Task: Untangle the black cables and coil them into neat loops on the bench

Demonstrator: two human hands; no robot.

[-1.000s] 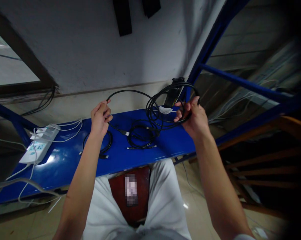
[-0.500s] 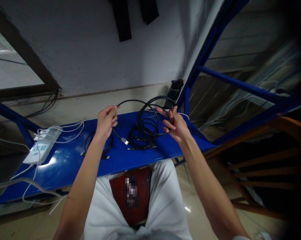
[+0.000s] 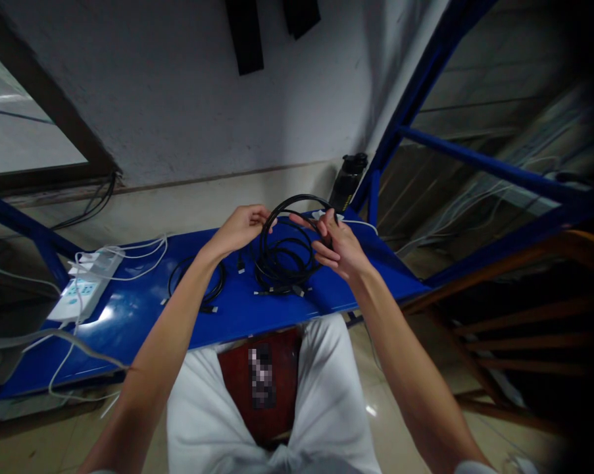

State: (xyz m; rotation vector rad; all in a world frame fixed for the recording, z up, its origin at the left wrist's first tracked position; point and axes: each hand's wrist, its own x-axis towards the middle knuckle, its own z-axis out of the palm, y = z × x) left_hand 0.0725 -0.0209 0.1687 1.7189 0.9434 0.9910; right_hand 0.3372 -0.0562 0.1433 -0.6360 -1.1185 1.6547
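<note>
A black USB cable wound in loops [image 3: 293, 199] is gripped by my right hand [image 3: 343, 250], its thumb and fingers closed around the bundle at the right side. My left hand [image 3: 240, 230] is at the left edge of the loops, fingers curled and pinching the cable. Below it dangles a USB plug [image 3: 241, 264]. Beneath the loops, a second bunch of black cables [image 3: 279, 280] lies on the blue table [image 3: 247, 315], with several plugs at its front. Another coiled black cable [image 3: 221, 283] rests on the table by my left forearm, partly hidden.
On the left of the table a white power strip [image 3: 87, 289] trails white cords. A dark bottle [image 3: 348, 181] stands at the back right, beside the blue frame [image 3: 374, 197]. A wooden chair [image 3: 523, 319] is at the right. A dark red stool seat [image 3: 281, 368] shows between my legs.
My left hand has moved right, toward the loops, and the cable stretch between my hands has been gathered in. The hanging plug is higher. My right hand keeps its hold.
</note>
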